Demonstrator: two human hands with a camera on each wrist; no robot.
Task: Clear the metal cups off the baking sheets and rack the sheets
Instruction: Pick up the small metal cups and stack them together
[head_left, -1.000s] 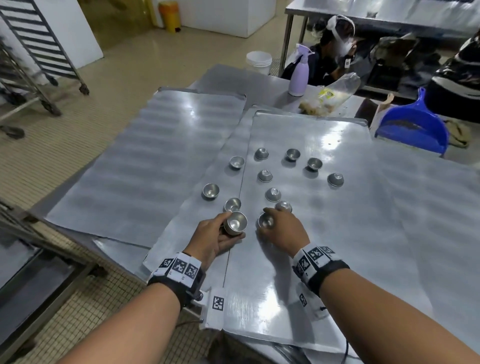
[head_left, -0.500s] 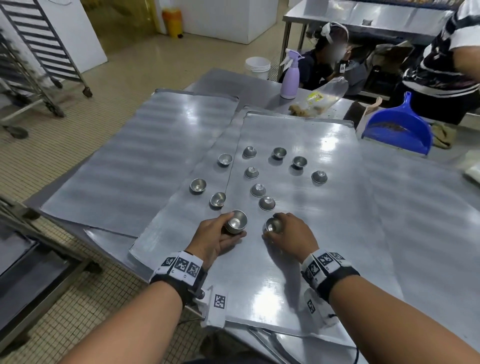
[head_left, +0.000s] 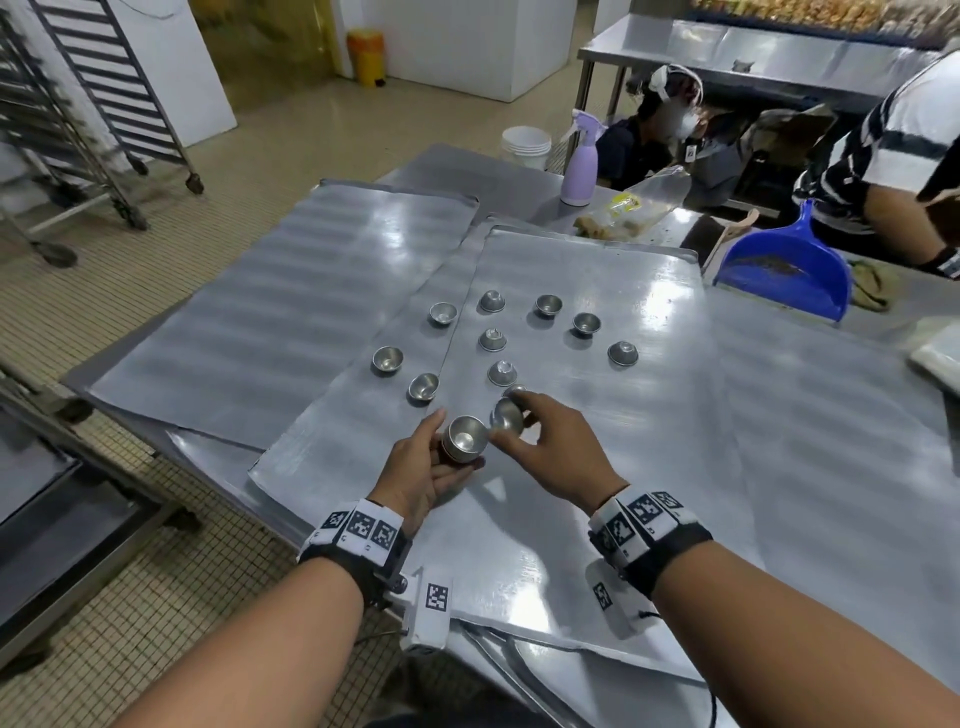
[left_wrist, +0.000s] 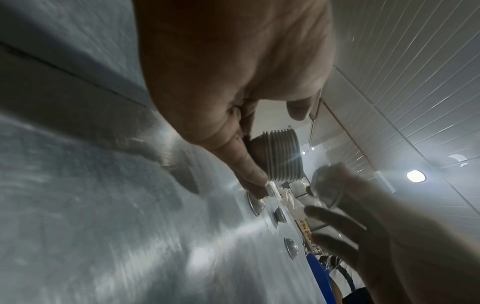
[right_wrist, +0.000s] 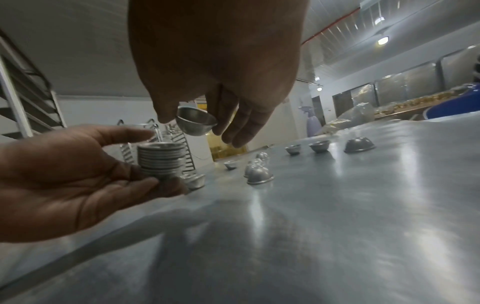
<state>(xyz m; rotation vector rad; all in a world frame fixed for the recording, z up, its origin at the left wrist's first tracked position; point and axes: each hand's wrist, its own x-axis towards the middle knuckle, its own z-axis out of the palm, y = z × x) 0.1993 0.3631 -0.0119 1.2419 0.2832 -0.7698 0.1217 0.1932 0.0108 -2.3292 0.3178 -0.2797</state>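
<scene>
My left hand (head_left: 434, 467) holds a nested stack of metal cups (head_left: 464, 444) (left_wrist: 283, 156) (right_wrist: 161, 159) between thumb and fingers, just above the near baking sheet (head_left: 597, 493). My right hand (head_left: 550, 441) pinches a single cup (head_left: 506, 415) (right_wrist: 196, 122), tilted, lifted off the sheet and close to the stack's top right. Several loose cups (head_left: 622, 353) (right_wrist: 359, 145) lie scattered on the overlapping sheets beyond my hands, some upright, some upside down. A bare sheet (head_left: 291, 306) lies to the left.
A wheeled sheet rack (head_left: 88, 119) stands at the far left on the tiled floor. A blue dustpan (head_left: 784, 267), a purple spray bottle (head_left: 579, 166) and a plastic bag (head_left: 639, 205) sit at the table's far side. Two people are beyond the table.
My right hand has lifted the cup it was grasping off the sheet and brought it left toward the stack. My left hand has stayed in place with the stack.
</scene>
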